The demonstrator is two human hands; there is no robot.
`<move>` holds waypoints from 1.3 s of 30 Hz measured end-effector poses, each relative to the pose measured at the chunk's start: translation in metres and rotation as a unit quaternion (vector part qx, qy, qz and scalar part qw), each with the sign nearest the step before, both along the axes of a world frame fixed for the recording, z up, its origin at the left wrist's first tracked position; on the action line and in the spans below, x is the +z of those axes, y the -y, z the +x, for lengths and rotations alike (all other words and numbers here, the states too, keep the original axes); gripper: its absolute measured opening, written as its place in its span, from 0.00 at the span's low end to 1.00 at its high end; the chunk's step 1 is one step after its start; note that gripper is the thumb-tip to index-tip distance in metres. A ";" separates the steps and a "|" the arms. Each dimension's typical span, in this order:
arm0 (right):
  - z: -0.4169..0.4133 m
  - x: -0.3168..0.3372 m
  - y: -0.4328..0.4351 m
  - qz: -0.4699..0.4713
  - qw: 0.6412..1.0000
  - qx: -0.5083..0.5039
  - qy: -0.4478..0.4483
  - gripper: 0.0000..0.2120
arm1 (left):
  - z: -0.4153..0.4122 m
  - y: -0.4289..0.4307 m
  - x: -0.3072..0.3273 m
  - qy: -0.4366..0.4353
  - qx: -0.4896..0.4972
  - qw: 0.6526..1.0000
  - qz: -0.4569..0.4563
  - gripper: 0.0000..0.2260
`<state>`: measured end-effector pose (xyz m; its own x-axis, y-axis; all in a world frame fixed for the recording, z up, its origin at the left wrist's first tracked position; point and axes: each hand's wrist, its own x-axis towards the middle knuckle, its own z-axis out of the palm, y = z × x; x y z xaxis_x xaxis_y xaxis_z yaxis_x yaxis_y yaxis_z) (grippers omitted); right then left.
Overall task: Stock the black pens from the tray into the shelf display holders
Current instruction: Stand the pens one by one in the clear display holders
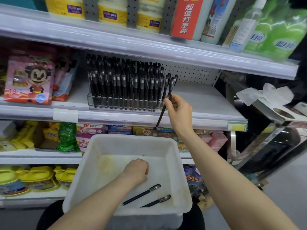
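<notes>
Your right hand (178,110) pinches a black pen (163,110) beside the clear display holder (116,103); your left hand (137,170) curls closed inside the white tray (181,171), its fingertips hidden.

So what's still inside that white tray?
Two black pens lie in the white tray, and the left hand rests there closed. Anything beneath that hand is hidden.
</notes>
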<state>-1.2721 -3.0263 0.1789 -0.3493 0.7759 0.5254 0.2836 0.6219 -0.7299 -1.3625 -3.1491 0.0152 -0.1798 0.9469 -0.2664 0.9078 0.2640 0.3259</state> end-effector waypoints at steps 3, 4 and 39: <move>0.001 0.005 -0.007 0.002 1.000 -0.007 -0.012 0.08 | -0.003 -0.002 0.002 0.010 0.011 1.000 0.016 0.11; 0.000 0.006 -0.008 0.005 1.000 -0.008 -0.013 0.08 | -0.002 -0.001 0.003 0.021 0.004 1.000 0.012 0.14; -0.030 0.053 -0.035 0.075 0.993 -0.039 -0.081 0.09 | -0.047 -0.034 0.137 0.180 0.156 0.861 0.450 0.07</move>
